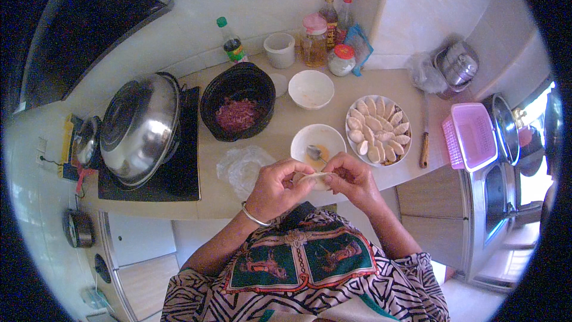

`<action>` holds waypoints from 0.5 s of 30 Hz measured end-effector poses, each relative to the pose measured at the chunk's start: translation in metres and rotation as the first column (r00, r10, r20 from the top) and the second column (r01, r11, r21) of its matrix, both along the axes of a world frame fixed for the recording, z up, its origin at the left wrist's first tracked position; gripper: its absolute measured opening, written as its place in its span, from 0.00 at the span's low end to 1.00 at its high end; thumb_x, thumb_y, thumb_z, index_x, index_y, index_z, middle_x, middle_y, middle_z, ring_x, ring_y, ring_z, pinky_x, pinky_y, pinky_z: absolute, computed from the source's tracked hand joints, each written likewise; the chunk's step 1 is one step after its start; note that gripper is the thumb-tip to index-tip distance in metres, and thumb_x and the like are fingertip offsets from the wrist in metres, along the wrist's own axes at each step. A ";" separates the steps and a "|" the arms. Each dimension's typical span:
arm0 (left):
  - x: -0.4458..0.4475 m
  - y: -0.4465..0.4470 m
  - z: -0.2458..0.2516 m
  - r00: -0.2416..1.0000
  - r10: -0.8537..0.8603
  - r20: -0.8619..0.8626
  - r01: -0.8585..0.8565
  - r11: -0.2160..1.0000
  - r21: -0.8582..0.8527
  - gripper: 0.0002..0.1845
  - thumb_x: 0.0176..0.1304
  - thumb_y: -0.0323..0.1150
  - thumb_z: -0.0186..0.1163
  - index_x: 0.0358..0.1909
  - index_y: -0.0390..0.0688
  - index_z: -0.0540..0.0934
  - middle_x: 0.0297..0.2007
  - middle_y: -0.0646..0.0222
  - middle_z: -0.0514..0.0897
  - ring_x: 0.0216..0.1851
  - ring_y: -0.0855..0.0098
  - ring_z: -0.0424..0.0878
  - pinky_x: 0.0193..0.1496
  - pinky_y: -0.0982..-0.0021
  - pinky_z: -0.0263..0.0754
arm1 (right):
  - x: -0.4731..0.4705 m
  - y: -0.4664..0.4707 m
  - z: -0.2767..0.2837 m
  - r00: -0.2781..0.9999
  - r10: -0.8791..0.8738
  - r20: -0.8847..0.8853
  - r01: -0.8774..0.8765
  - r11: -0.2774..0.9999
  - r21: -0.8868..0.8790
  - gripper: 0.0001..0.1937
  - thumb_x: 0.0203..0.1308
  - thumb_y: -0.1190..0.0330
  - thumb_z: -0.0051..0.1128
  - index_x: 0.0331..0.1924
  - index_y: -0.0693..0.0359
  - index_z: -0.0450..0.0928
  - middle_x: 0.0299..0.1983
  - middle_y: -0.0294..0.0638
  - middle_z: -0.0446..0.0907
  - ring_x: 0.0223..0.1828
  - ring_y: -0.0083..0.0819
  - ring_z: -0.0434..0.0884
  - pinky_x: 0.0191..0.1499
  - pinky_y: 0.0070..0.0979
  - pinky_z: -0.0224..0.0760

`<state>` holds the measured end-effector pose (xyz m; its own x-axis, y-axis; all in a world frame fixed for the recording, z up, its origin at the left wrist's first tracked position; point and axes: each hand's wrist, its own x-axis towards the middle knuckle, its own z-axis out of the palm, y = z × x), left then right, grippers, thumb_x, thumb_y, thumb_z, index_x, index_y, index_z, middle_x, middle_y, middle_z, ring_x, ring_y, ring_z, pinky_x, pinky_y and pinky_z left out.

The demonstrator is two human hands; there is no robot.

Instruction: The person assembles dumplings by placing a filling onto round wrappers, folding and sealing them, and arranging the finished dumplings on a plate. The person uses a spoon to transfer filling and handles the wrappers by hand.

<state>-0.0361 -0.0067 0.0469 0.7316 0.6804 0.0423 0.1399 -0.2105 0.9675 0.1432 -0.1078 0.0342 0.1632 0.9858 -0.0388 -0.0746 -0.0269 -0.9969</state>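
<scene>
My left hand (280,187) and my right hand (356,182) pinch a pale dough dumpling (320,181) between them, near the counter's front edge. The thumbs and fingertips press along its rim; any filling inside is hidden. Just beyond my fingers sits a white bowl (301,137) with a metal spoon (314,152) and a little yellowish liquid. To its right, a white plate (348,130) carries several folded dumplings (378,123) set close together. A black pot (215,90) at the left holds reddish minced filling (237,114).
A crumpled plastic bag (243,167) lies left of my hands. On the cooktop (187,174) rests a large wok with a domed metal lid (138,129). Farther back stand a white bowl (311,89) and several bottles and jars. A wooden-handled knife (424,150) lies beside a pink basket (473,136).
</scene>
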 end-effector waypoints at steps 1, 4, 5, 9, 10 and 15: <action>0.001 0.000 0.000 1.000 0.008 -0.009 -0.008 1.000 -0.026 0.09 0.54 0.28 0.66 0.36 0.36 0.82 0.32 0.67 0.84 0.31 0.82 0.80 0.31 0.79 0.76 | 0.001 0.001 -0.001 0.999 -0.002 0.033 0.003 1.000 -0.008 0.05 0.59 0.74 0.61 0.37 0.64 0.76 0.32 0.33 0.74 0.29 0.17 0.75 0.29 0.14 0.70; 0.004 0.002 -0.002 1.000 0.025 -0.015 -0.025 1.000 -0.002 0.07 0.54 0.27 0.65 0.35 0.36 0.82 0.29 0.66 0.83 0.28 0.81 0.79 0.28 0.78 0.74 | 0.002 0.004 -0.004 0.986 0.009 0.165 -0.030 0.992 0.125 0.06 0.58 0.75 0.62 0.36 0.63 0.76 0.32 0.33 0.74 0.29 0.16 0.75 0.29 0.14 0.70; 0.005 0.003 -0.002 0.999 0.019 -0.031 -0.017 0.999 0.046 0.07 0.53 0.27 0.65 0.34 0.37 0.82 0.29 0.66 0.83 0.27 0.80 0.79 0.28 0.77 0.73 | 0.002 0.004 -0.004 0.986 0.018 0.169 -0.040 0.991 0.129 0.06 0.57 0.75 0.63 0.36 0.63 0.76 0.32 0.33 0.74 0.29 0.16 0.75 0.28 0.14 0.70; 0.008 0.002 -0.001 1.000 0.021 -0.009 -0.019 0.982 0.186 0.06 0.52 0.26 0.64 0.32 0.37 0.81 0.28 0.63 0.82 0.23 0.75 0.78 0.27 0.74 0.72 | 0.001 0.005 0.003 0.977 0.024 0.210 -0.033 0.999 0.042 0.06 0.55 0.75 0.64 0.36 0.62 0.77 0.32 0.34 0.74 0.30 0.16 0.74 0.29 0.15 0.69; 0.009 0.002 -0.001 1.000 0.022 -0.001 -0.021 0.975 0.223 0.06 0.52 0.26 0.64 0.32 0.37 0.80 0.29 0.63 0.83 0.24 0.74 0.79 0.28 0.74 0.72 | 0.001 0.004 0.005 0.977 0.025 0.210 -0.023 1.000 -0.013 0.07 0.55 0.75 0.64 0.36 0.62 0.78 0.33 0.34 0.75 0.30 0.17 0.74 0.29 0.15 0.69; 0.015 -0.002 0.003 0.998 0.065 0.018 -0.068 0.977 0.200 0.10 0.52 0.25 0.63 0.38 0.39 0.78 0.31 0.61 0.83 0.30 0.68 0.84 0.32 0.72 0.76 | 0.003 0.009 0.007 0.948 0.020 0.319 -0.045 0.997 0.070 0.09 0.55 0.75 0.64 0.40 0.62 0.79 0.33 0.33 0.75 0.32 0.17 0.74 0.30 0.17 0.68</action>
